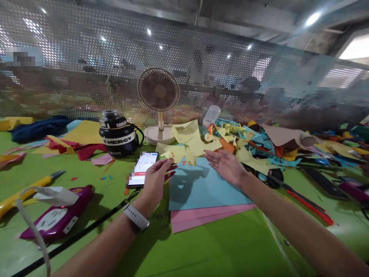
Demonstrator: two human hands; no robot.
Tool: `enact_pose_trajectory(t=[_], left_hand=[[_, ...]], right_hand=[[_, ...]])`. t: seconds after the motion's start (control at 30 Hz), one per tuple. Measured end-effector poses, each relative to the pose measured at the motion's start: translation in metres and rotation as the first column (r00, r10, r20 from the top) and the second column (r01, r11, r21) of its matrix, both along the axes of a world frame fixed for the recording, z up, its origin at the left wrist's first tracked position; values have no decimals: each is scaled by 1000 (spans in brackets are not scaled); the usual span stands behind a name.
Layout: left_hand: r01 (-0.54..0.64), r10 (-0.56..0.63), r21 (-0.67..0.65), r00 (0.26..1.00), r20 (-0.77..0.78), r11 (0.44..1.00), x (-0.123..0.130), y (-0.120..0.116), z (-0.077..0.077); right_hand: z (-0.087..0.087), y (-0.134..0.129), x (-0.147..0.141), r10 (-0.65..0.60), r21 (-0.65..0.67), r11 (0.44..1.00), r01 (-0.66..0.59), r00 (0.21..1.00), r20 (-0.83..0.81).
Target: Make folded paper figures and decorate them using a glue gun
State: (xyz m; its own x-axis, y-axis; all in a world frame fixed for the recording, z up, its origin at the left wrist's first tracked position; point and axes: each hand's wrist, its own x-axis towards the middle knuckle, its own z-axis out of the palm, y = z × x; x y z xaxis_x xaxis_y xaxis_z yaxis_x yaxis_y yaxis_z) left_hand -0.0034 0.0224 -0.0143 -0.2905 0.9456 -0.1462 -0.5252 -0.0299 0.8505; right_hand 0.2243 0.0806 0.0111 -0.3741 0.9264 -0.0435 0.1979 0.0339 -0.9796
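A yellow paper cutout [191, 149] with small orange-red dots lies between and just beyond my two hands, its shadow falling on the blue paper sheet [201, 192]. My left hand [158, 179], with a white watch band on its wrist, has its fingers stretched towards the cutout's left end. Whether they touch it I cannot tell. Opposite, my right hand [226, 167] is open, palm turned inward, fingertips close to the cutout's right edge. Pink sheets [198, 219] stick out from under the blue one. Left of my left hand, a phone [144, 165] shows a running timer.
Behind stand a fan [159, 92], a black jug [117, 136] and a clear plastic cup [212, 114]. Paper scraps [245, 132] pile up at the back right. A red-handled cutter [311, 207] lies right; a purple power strip [62, 211] and yellow cutter [25, 192] lie left.
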Motion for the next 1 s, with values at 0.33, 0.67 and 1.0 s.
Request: enact_pose_trajectory(t=[0.33,0.67,1.0], left_hand=[[237,-242,-88,969,-55,967,25,-17,-2],[272,-279,-115,959,-51,955,32,-23,0],[272,-276,-66,959,-68,960,33,-23,-4]], right_hand=[[-3,-45,-4,58,-8,998,-62,972,-226],[-15,-56,0,215,183,949,-257,951,221],[-23,-59,-2,164,326,897,-299,909,382]])
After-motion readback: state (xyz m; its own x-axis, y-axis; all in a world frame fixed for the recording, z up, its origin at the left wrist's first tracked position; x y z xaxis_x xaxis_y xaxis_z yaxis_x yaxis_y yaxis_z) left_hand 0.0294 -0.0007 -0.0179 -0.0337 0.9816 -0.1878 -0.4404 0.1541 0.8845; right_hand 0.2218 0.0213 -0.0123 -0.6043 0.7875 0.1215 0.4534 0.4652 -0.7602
